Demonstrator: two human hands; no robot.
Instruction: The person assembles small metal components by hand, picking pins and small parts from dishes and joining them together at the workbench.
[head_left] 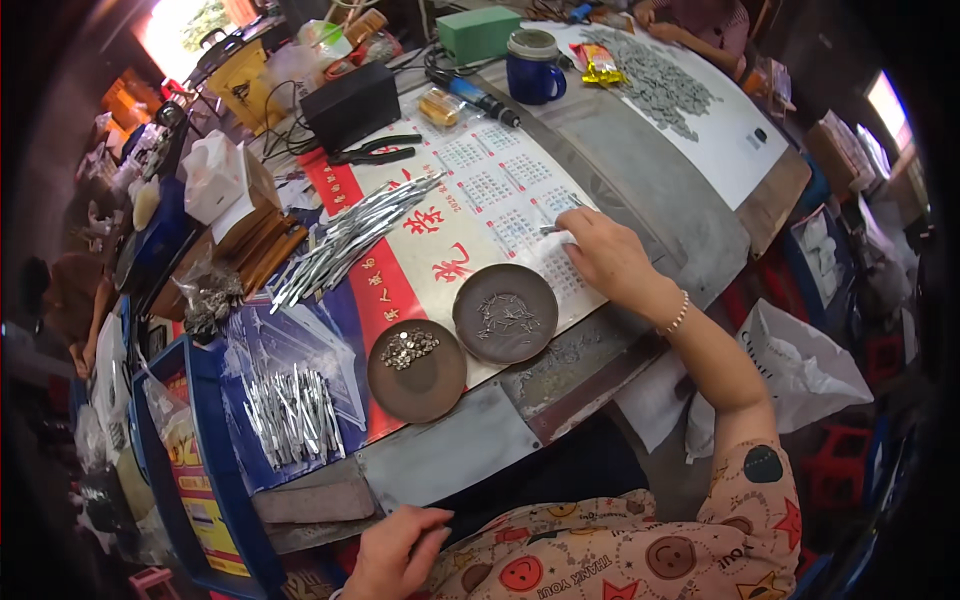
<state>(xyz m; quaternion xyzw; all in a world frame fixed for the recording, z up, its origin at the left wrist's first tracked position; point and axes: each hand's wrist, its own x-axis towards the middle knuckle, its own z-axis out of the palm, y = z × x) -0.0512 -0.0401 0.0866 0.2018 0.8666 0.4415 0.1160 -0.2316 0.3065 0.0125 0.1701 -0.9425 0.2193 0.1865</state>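
Note:
My right hand (pixel 608 258) reaches over a printed calendar sheet (pixel 440 270), fingers pinched together at its right part. A small metal bit shows at the fingertips; whether it is gripped is too small to tell. Nearest to that hand is a round brown dish (pixel 480 347) with thin grey pins in it. A second brown dish (pixel 425 395) beside it holds small shiny round metal pieces. My left hand (pixel 398 552) hovers near my lap before the table edge, thumb and forefinger apart, with nothing seen in it. Long silver strips (pixel 355 240) lie heaped on the calendar.
Shorter silver strips (pixel 292 415) lie at the left. Behind are pliers (pixel 378 150), a black box (pixel 350 105), a blue mug (pixel 533 75) and a blue pen-shaped tool (pixel 475 95). Many grey pieces (pixel 655 80) cover a white sheet at the far right, near another person's arm (pixel 690 40).

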